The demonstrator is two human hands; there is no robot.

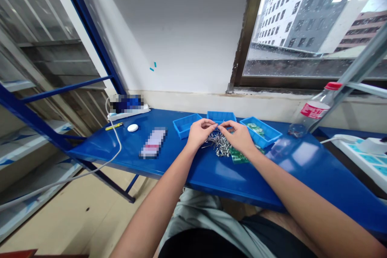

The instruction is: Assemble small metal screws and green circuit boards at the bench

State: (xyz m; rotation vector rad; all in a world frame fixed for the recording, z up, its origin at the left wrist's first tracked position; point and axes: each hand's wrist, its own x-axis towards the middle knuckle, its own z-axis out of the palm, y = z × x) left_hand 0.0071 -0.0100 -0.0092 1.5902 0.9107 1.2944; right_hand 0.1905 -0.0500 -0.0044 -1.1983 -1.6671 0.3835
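Under a rain-spotted window (314,64), a glossy blue desk (130,149) carries a loose heap of silver metal components (223,148). It lies just below the nearly meeting fingertips, on the wearer's side, closer to the right hand (233,132), beside green circuit boards (240,157). Both that hand and the left hand (202,132) have curled fingers; whether they pinch a small part, I cannot tell.

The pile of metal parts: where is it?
In the head view, the pile lies slightly right of centre on the blue table, just below the left hand and right hand, with green boards beside its right edge.
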